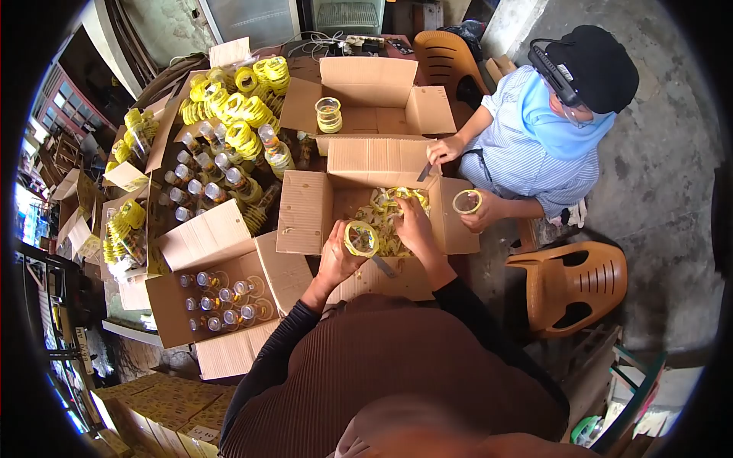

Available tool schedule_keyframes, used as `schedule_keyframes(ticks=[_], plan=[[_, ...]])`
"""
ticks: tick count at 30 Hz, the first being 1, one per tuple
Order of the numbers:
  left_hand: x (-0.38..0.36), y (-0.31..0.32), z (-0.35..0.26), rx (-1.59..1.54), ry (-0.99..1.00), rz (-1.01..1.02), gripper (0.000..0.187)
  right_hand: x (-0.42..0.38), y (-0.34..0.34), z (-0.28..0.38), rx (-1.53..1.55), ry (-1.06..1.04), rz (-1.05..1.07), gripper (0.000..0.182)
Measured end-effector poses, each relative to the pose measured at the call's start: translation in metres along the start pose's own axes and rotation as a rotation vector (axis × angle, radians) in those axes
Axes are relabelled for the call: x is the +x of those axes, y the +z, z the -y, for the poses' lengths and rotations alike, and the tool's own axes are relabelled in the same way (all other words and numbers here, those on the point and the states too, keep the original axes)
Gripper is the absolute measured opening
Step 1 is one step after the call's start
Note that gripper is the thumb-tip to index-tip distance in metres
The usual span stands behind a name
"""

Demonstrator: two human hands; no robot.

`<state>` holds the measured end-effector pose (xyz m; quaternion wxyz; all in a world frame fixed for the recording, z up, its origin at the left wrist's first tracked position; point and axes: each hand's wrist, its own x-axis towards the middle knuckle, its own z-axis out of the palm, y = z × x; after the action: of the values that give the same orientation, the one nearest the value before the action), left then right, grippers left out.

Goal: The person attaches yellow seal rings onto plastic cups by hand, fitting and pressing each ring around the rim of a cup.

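My left hand [338, 258] is closed around a clear plastic cup [361, 239] with a yellow rim, its mouth tilted up toward me. Just beside that cup, a flat grey blade [384, 266] lies over the near flap of the middle cardboard box [305, 217]. Over the same box, my right hand [416, 229] has its fingers curled together on a yellow plastic strip [402, 194]. Below it, a heap of yellow strips [374, 217] covers part of the box floor.
Across on the right, a person [527, 145] holds a blade [424, 172] and another cup [466, 201]. An open box [370, 118] behind has a cup [328, 114] on its edge. Boxes of stacked yellow-rimmed cups [248, 111] and upturned cups [221, 298] stand left; an orange chair [565, 286] right.
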<state>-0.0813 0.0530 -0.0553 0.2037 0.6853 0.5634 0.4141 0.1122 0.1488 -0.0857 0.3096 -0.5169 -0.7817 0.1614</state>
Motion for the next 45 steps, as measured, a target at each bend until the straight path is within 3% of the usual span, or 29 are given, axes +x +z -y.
schedule_keyframes(ticks=[3, 4, 5, 7, 11, 18, 21, 23, 27, 29, 30, 32, 33, 35, 37, 38, 40, 41, 43, 45], plan=[[0.003, 0.0, 0.001, -0.006, -0.042, 0.05, 0.05, 0.005, -0.013, 0.024, 0.248, -0.147, 0.062, 0.03], [0.003, 0.0, 0.001, -0.006, -0.043, 0.052, 0.05, 0.003, -0.018, 0.037, 0.406, -0.078, 0.198, 0.032], [0.004, -0.001, 0.001, -0.014, -0.077, 0.098, 0.051, 0.002, -0.026, 0.049, 0.405, -0.073, 0.198, 0.032], [0.004, 0.0, 0.0, -0.024, -0.108, 0.149, 0.052, 0.0, -0.039, 0.068, 0.252, -0.225, 0.372, 0.028], [0.002, 0.0, 0.002, 0.026, -0.037, 0.165, 0.049, -0.005, -0.03, 0.061, 0.1, -0.37, 0.278, 0.026], [0.005, -0.021, -0.005, 0.018, -0.072, 0.324, 0.05, -0.005, -0.031, 0.057, -0.037, -0.409, 0.447, 0.025], [0.006, -0.022, 0.001, -0.056, 0.002, 0.34, 0.051, -0.006, -0.026, 0.052, -0.058, -0.504, 0.411, 0.023], [0.005, -0.019, 0.002, -0.113, 0.037, 0.342, 0.051, -0.008, -0.023, 0.049, -0.013, -0.462, 0.404, 0.02], [-0.003, -0.002, -0.001, 0.075, 0.024, 0.153, 0.046, -0.014, -0.015, 0.046, 0.086, -0.33, 0.35, 0.019], [-0.003, 0.002, -0.01, 0.086, 0.015, 0.04, 0.048, -0.02, 0.008, 0.032, 0.083, -0.444, 0.054, 0.019], [-0.004, 0.008, -0.009, 0.132, 0.055, -0.015, 0.046, -0.019, 0.006, 0.037, 0.084, -0.445, 0.056, 0.019], [-0.011, 0.02, -0.002, 0.159, 0.073, -0.068, 0.041, -0.015, -0.001, 0.047, 0.082, -0.533, -0.218, 0.018], [-0.014, 0.023, -0.001, 0.187, 0.095, -0.121, 0.037, -0.014, 0.008, 0.039, 0.082, -0.532, -0.22, 0.018], [-0.018, 0.02, -0.003, 0.189, 0.12, -0.067, 0.039, -0.01, 0.03, 0.015, 0.846, 0.668, 0.105, 0.023], [-0.019, 0.021, -0.004, 0.186, 0.148, -0.135, 0.047, 0.001, 0.015, 0.005, 0.92, 0.702, 0.071, 0.031], [-0.019, 0.019, -0.005, 0.134, 0.068, -0.107, 0.057, 0.003, 0.024, -0.016, 0.755, 0.599, 0.119, 0.031], [-0.018, 0.02, 0.0, 0.113, 0.096, -0.173, 0.06, 0.005, 0.012, -0.025, 0.324, 0.379, 0.23, 0.03], [-0.017, 0.023, 0.003, 0.088, 0.12, -0.242, 0.063, 0.004, 0.014, -0.033, 0.322, 0.38, 0.226, 0.03], [-0.017, 0.02, 0.005, 0.079, 0.077, -0.2, 0.066, -0.002, 0.022, -0.048, 0.157, 0.146, 0.174, 0.018], [-0.011, 0.015, 0.001, 0.02, 0.047, -0.14, 0.066, -0.01, 0.025, -0.047, 0.253, 0.154, 0.121, 0.014]])
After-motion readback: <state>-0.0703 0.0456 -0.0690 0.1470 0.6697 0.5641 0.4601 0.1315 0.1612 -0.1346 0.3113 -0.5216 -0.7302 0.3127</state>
